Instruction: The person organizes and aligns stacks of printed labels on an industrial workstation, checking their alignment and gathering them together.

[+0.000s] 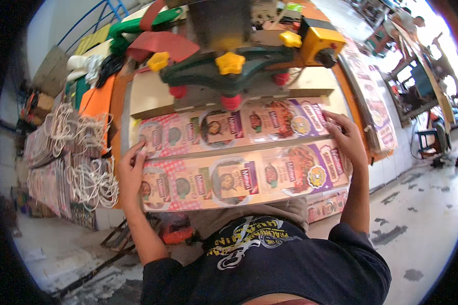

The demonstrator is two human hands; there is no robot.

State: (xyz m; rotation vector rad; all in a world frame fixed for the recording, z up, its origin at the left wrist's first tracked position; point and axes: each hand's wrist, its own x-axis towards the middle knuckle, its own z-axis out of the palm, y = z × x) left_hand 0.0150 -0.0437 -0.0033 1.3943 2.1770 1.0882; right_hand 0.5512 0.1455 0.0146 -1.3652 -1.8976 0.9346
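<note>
The worktable [119, 94] has a pale top with an orange-brown border. Two long, colourful printed strips lie across it, the far strip [241, 124] just beyond the near strip [244, 178], both under the machine's green arm [203, 71] with yellow knobs. The left hand [132, 165], fingers bent, is at the far strip's left end; the right hand [347, 140], loosely curved, touches its right end. Whether either one grips cannot be told. On the left sit bundles with white cords [94, 180]; on the right, a printed stack [374, 109] runs alongside the table. The pale floor [392, 244] shows dark patches, and people are at the far right
</note>
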